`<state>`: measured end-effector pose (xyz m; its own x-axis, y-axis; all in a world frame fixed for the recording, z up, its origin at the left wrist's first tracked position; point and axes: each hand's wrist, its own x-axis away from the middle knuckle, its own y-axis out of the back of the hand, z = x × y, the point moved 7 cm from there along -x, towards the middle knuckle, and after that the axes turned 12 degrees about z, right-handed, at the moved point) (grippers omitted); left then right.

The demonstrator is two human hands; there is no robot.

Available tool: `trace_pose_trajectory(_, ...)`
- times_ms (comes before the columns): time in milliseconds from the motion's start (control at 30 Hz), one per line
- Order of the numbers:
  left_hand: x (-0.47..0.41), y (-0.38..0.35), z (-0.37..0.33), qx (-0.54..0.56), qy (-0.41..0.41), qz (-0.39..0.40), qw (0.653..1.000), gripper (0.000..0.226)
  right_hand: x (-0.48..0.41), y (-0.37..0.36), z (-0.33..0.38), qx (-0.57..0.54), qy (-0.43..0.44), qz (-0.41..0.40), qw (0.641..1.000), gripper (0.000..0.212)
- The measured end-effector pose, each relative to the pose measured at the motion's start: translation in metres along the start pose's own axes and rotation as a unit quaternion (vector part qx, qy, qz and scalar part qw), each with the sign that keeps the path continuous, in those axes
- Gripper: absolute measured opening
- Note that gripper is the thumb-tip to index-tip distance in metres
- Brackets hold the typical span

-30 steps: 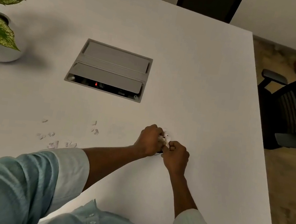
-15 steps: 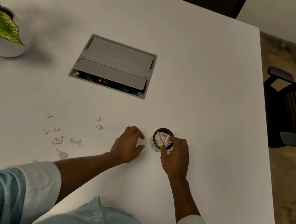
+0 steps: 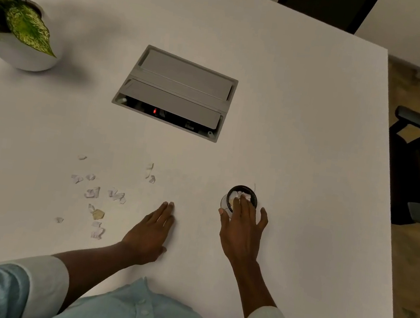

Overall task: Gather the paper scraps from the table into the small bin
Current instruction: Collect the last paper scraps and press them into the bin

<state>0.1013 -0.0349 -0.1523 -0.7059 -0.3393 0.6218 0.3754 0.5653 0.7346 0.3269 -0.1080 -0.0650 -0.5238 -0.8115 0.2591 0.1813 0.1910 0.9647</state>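
Your right hand (image 3: 243,229) presses straight, released fingers onto the paper inside the small bin (image 3: 243,188), which stands upright, mouth up, under its fingertips. Your left hand (image 3: 150,234) rests flat and released on the counter (image 3: 291,116) (loose paper scraps (image 3: 95,192) lie scattered to its left).

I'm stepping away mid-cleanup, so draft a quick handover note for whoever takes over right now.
Left hand: flat on the table, fingers straight, holding nothing.
Right hand: spread over the bin, fingertips on the paper inside, nothing gripped.
Bin: upright, just ahead of the right hand, holding a wad of scraps.
Done: part of the paper is in the bin.
Left: the loose scraps scattered to the left of the left hand, including a pair farther forward and a yellowish piece.
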Motion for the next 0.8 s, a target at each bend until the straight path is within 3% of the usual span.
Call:
trace_pose_trajectory(200,-0.002,-0.008,-0.006,-0.017,0.006,0.035,0.999,0.105,-0.013,-0.021,-0.001,-0.004,-0.001,0.086,0.996,0.072)
trace_pose_trajectory(300,-0.002,-0.012,-0.005,-0.012,0.007,0.047,0.999,0.109,-0.020,-0.018,-0.001,-0.029,0.001,0.087,0.996,0.070)
trace_pose_trajectory(500,-0.005,-0.016,-0.004,0.006,0.012,0.051,0.999,0.117,-0.011,0.035,-0.013,-0.092,-0.002,-0.118,0.989,0.023)
trace_pose_trajectory(600,-0.007,-0.019,-0.005,0.004,0.015,0.049,0.999,0.118,-0.018,0.053,-0.049,-0.192,-0.041,-0.168,0.966,0.012)
trace_pose_trajectory(700,-0.008,-0.021,-0.006,-0.002,0.020,0.046,0.999,0.117,-0.035,0.048,-0.092,-0.270,-0.085,-0.118,0.952,0.029)
trace_pose_trajectory(800,-0.007,-0.021,-0.005,0.004,0.025,0.044,0.999,0.117,-0.058,0.029,-0.108,-0.272,-0.041,0.023,0.961,0.055)
